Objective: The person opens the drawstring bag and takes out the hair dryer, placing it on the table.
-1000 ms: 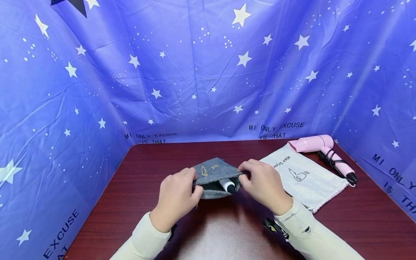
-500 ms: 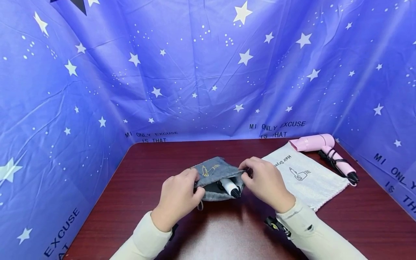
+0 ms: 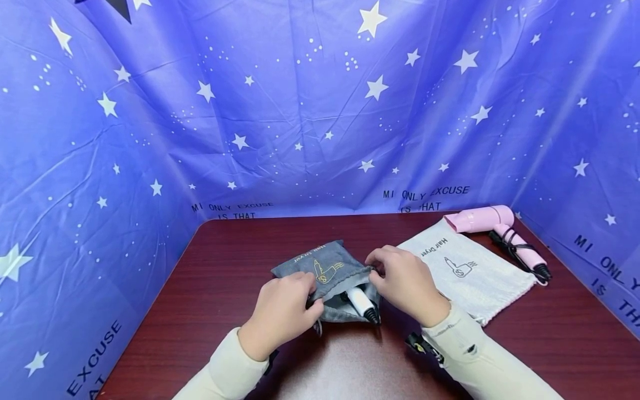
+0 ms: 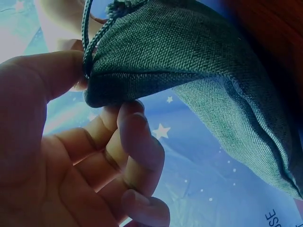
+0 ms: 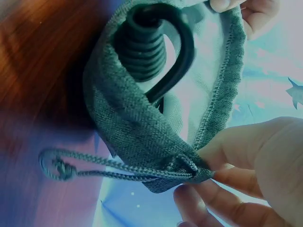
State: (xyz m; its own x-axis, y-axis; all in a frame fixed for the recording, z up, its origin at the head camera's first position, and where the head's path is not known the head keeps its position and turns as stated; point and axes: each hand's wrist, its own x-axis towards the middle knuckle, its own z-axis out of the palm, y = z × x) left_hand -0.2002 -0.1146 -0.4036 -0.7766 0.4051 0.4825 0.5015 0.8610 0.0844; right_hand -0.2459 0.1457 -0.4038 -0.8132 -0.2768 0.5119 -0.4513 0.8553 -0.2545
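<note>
A grey drawstring bag with yellow "Hair Dryer" lettering lies on the table, its mouth spread toward me. Inside it is a hair dryer whose white handle and black ribbed cord end show at the opening; the rest is hidden by cloth. My left hand pinches the left corner of the mouth between thumb and fingers, beside a cord loop. At the right corner, my right hand pinches the rim, where a knotted drawstring hangs out.
To the right, a white "Hair Dryer" drawstring bag lies flat on the dark red table. A pink hair dryer with its black cord wrapped round the handle rests at that bag's far corner. Blue starry cloth surrounds the table's back and sides.
The grey bag has tipped down flatter and come nearer to me, showing more of its printed face. More of the white handle shows. My left hand has shifted slightly right and nearer.
</note>
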